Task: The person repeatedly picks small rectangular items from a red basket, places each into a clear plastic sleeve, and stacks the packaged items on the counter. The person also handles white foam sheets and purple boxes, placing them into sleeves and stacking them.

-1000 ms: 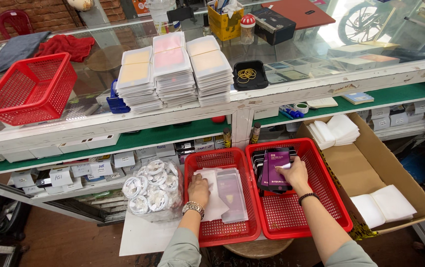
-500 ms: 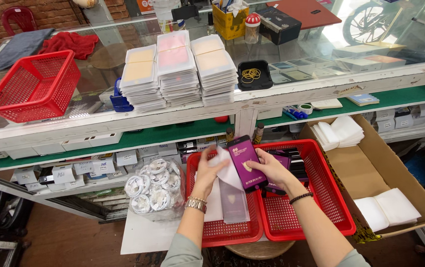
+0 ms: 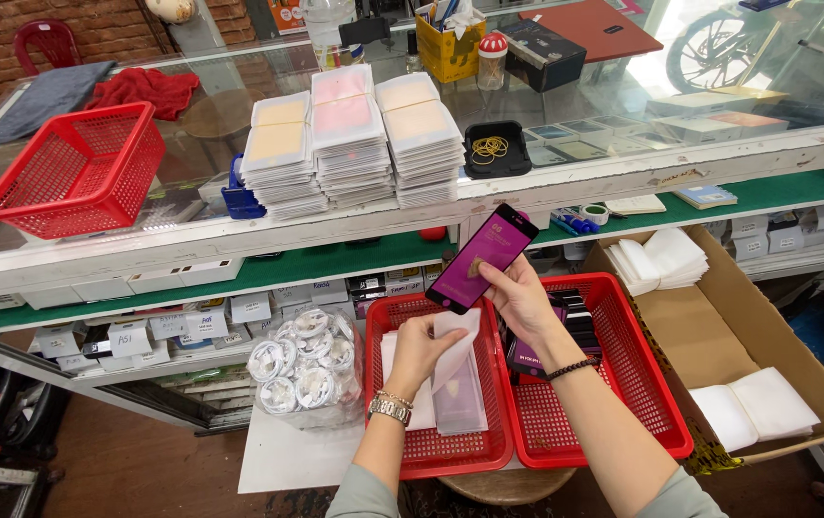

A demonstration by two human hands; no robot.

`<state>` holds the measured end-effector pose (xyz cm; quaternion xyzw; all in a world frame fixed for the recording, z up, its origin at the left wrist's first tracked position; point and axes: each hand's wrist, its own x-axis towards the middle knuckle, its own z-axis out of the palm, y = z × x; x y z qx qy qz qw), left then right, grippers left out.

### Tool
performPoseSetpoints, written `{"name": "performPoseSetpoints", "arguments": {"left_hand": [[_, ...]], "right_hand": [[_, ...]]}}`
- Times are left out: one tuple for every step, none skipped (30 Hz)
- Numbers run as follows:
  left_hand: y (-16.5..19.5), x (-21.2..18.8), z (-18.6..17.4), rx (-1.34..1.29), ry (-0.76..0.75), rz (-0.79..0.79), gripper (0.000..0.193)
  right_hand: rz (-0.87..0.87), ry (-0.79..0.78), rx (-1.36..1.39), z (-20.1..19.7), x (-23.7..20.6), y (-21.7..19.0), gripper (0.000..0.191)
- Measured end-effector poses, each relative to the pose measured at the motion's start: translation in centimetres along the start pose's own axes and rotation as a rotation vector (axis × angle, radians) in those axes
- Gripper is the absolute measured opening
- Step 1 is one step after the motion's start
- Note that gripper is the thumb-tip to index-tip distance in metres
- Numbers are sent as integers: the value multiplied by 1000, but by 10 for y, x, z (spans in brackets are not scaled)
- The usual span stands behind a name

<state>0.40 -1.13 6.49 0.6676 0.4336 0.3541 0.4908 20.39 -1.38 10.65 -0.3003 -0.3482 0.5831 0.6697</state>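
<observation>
Right hand (image 3: 519, 299) grip on purple screen protector (image 3: 482, 258), tilted.

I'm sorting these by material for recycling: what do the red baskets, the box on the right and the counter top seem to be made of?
Red baskets: most likely moulded plastic, a glossy lattice mesh. Box: brown corrugated cardboard, matte, with folded flaps. Counter top: glass, since it reflects and shows the items beneath, on a white-painted, chipped frame, probably wood.

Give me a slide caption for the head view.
Right hand lifts purple screen protector; left hand holds white sleeve over red baskets.
</observation>
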Motion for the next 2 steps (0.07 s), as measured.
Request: {"name": "performPoseSetpoints", "arguments": {"left_hand": [[5,-2,2,26,-11,0,27],[10,-3,3,52,-22,1,27]], "right_hand": [[7,-11,7,4,-1,0,32],[13,-21,13,6,-2,0,32]]}}
